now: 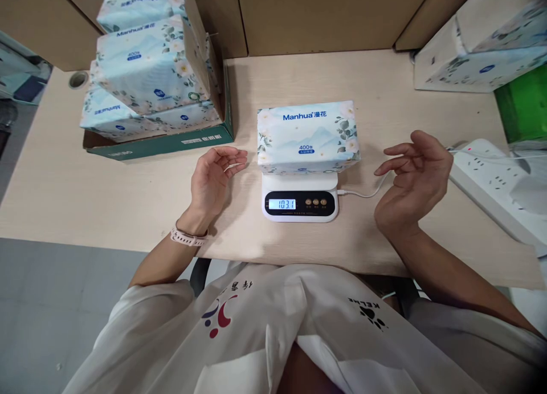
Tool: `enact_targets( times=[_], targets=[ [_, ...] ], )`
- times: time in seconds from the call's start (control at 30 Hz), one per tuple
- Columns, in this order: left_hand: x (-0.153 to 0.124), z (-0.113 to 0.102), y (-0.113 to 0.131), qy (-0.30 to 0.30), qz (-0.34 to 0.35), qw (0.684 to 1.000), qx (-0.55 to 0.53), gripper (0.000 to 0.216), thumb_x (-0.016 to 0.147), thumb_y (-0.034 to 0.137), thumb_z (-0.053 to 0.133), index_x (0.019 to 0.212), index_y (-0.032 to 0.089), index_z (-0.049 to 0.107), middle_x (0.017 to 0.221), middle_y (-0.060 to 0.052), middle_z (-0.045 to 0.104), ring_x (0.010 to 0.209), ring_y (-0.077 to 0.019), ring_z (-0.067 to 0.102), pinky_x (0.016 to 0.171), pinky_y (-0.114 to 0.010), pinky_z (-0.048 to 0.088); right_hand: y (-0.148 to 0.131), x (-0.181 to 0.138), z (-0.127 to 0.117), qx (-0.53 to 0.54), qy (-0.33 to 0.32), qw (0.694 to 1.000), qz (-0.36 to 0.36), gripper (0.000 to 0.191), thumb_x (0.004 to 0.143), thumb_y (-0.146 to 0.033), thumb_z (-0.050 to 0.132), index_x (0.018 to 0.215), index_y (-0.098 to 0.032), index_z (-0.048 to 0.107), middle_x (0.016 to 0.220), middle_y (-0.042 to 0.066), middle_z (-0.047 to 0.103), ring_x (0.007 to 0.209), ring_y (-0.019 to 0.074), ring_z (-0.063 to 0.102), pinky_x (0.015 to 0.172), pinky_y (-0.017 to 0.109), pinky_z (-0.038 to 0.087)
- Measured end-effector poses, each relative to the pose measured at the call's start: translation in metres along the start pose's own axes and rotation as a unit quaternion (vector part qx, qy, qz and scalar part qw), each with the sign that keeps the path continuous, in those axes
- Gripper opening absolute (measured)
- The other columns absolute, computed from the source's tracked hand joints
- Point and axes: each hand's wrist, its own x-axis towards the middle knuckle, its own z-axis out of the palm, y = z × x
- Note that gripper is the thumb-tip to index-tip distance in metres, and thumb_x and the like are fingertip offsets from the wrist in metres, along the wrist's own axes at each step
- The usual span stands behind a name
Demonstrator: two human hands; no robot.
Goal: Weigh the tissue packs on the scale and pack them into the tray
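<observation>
A pale blue flowered tissue pack (306,135) marked Manhua lies on a small white kitchen scale (299,200), whose lit display reads 103.1. My left hand (214,177) rests on the desk just left of the pack, palm turned inward, fingers loosely spread, holding nothing. My right hand (416,174) hovers to the right of the pack, fingers apart and slightly curled, empty. Neither hand touches the pack. A pale watch band sits on my left wrist.
A green cardboard box (171,142) at the back left carries several stacked tissue packs (149,69). More packs (474,46) lie at the back right by a green object (521,112). A white power strip (496,183) and the scale's white cable (363,194) lie to the right. Brown cartons line the back.
</observation>
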Motion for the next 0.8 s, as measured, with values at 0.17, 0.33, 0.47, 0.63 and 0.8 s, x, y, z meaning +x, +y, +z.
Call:
enact_targets(
  times=[0.17, 0.33, 0.47, 0.63, 0.8],
  targets=[
    [0.000, 0.000, 0.000, 0.001, -0.007, 1.000, 0.015, 0.040, 0.099, 0.058, 0.065, 0.089, 0.022, 0.078, 0.106, -0.010, 0.081, 0.106, -0.0242, 0.076, 0.096, -0.036, 0.063, -0.007, 0.000, 0.002, -0.023, -0.001, 0.999, 0.028, 0.059, 0.099, -0.069, 0.040, 0.123, -0.025, 0.070, 0.103, 0.009, 0.067, 0.084, 0.0201, 0.066, 0.055, 0.036, 0.054],
    [-0.001, 0.001, 0.001, 0.004, -0.010, 1.000, 0.018, 0.040, 0.099, 0.058, 0.064, 0.089, 0.022, 0.078, 0.107, -0.010, 0.081, 0.106, -0.0243, 0.076, 0.095, -0.036, 0.063, -0.008, -0.001, 0.003, 0.003, -0.011, 1.000, -0.003, 0.050, 0.102, -0.059, 0.044, 0.122, -0.025, 0.075, 0.103, 0.009, 0.070, 0.080, 0.0179, 0.066, 0.056, 0.034, 0.053],
    [-0.002, 0.004, 0.003, 0.019, -0.023, 0.999, 0.025, 0.041, 0.101, 0.058, 0.061, 0.088, 0.023, 0.077, 0.109, -0.010, 0.081, 0.110, -0.0254, 0.076, 0.098, -0.036, 0.063, -0.004, -0.003, 0.003, -0.012, -0.005, 1.000, -0.002, 0.052, 0.103, -0.058, 0.040, 0.121, -0.025, 0.076, 0.103, 0.010, 0.069, 0.080, 0.0195, 0.066, 0.058, 0.036, 0.053],
    [-0.004, 0.005, 0.004, 0.014, -0.025, 0.999, 0.031, 0.040, 0.100, 0.058, 0.061, 0.093, 0.023, 0.078, 0.117, -0.012, 0.081, 0.121, -0.0272, 0.074, 0.102, -0.037, 0.062, -0.008, -0.004, 0.000, -0.034, -0.034, 0.999, -0.014, 0.053, 0.106, -0.054, 0.036, 0.127, -0.026, 0.075, 0.109, 0.011, 0.074, 0.090, 0.0235, 0.073, 0.079, 0.048, 0.061],
    [-0.006, 0.003, 0.003, -0.049, -0.030, 0.996, 0.061, 0.054, 0.096, 0.072, 0.061, 0.119, 0.026, 0.079, 0.156, -0.008, 0.068, 0.158, -0.0311, 0.052, 0.124, -0.044, 0.051, -0.019, -0.006, -0.006, -0.110, -0.169, 0.979, 0.024, 0.066, 0.108, -0.065, 0.023, 0.153, -0.034, 0.061, 0.155, 0.012, 0.066, 0.143, 0.0311, 0.067, 0.125, 0.058, 0.049]
  ],
)
